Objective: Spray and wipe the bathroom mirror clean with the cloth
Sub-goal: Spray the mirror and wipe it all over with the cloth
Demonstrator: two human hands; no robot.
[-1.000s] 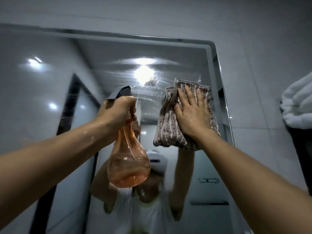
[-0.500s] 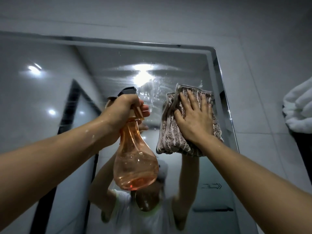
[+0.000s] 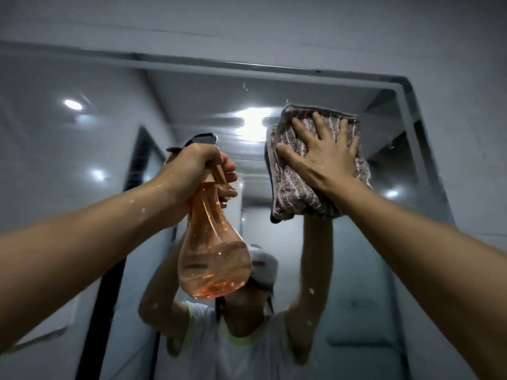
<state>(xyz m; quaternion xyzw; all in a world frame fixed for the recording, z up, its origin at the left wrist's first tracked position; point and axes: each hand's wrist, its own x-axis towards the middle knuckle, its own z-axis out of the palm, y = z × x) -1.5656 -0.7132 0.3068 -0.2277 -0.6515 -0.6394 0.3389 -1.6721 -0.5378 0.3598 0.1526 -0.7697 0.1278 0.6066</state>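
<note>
Cloth (image 3: pixel 295 192) under right hand (image 3: pixel 325 157); left hand (image 3: pixel 189 167) grips bottle (image 3: pixel 214 256).

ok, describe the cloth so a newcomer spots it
Find the wall mirror, then its upper right corner. There the right hand presses a folded, brown-flecked cloth flat on the glass. Fuzzy and striped, unlike the clear orange spray bottle left of it.

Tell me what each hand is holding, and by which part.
Left hand grips the spray bottle at its neck and trigger. Right hand, fingers spread, presses the cloth against the mirror.
</note>
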